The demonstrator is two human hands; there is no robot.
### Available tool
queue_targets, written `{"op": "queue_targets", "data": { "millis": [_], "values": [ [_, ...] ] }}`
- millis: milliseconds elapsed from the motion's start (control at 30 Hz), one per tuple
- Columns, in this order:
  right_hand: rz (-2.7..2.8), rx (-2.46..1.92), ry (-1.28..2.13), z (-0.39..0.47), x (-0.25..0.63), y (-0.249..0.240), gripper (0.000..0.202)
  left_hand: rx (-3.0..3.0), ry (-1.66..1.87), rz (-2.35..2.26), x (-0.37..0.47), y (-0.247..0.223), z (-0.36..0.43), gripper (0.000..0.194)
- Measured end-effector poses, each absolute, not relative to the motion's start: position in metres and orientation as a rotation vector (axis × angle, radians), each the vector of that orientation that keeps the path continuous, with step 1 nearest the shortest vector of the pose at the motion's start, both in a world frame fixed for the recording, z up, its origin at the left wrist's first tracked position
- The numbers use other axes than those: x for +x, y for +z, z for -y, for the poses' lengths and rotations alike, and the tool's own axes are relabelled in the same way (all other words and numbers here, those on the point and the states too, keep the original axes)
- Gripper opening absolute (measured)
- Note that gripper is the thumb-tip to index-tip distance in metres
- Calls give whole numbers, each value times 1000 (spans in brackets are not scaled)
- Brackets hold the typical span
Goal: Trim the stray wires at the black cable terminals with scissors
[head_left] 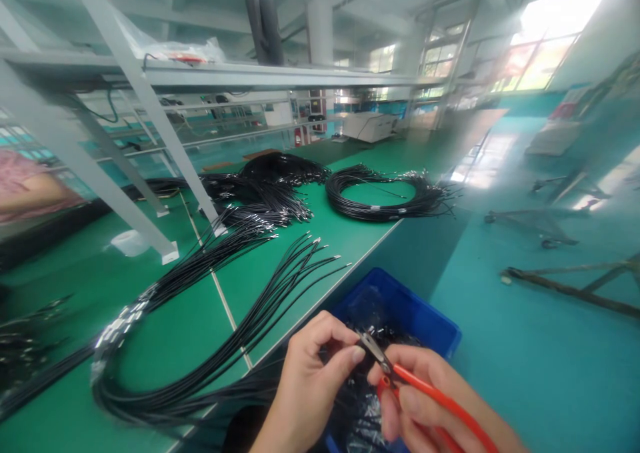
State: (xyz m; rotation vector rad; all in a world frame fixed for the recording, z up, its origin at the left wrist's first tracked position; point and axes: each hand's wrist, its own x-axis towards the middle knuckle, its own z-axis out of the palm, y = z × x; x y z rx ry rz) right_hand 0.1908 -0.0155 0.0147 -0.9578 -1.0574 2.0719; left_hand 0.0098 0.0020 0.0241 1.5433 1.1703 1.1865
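Note:
My right hand (420, 393) is closed around the red handles of a pair of cutting pliers (375, 351). The jaws point up and left, reaching the fingertips of my left hand (315, 373). Thumb and forefinger of that hand are pinched together at the jaw tips; whatever small dark piece lies between them is too hidden to name. Both hands are above a blue bin (425, 319) holding black pieces and clear plastic bits. A bundle of black cables (200, 386) curves over the green table just left of my left hand, and its near part runs behind my wrist.
On the green table (170, 346) lie a coiled cable bundle (370, 209) and more piled black cables (285, 169). White shelf posts (165, 113) rise from the tabletop at left. A person's arm (35, 193) shows at far left. Wheeled stands (565, 286) occupy the right-hand floor.

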Motion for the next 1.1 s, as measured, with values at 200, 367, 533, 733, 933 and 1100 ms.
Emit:
{"op": "queue_targets", "data": {
  "millis": [200,367,533,733,933,1100],
  "values": [
    [1199,-995,2069,6,183,8,45,1577,1185,-1182,7,23,-6,8],
    [1226,-1144,1864,13,185,10,29,1590,1128,-1306,17,8,-5,7],
    [1108,-1149,1675,10,202,3,45,2013,662,-1399,29,-11,-5,11],
    [1036,-1084,1585,3,199,-6,42,2047,670,-2024,-12,-10,-71,13],
    [974,-954,1538,2,179,-2,43,2106,659,-2003,11,-25,-127,25],
    [959,-1030,1427,-4,182,-10,47,2111,704,-1804,30,-22,-122,9]
  ]
}}
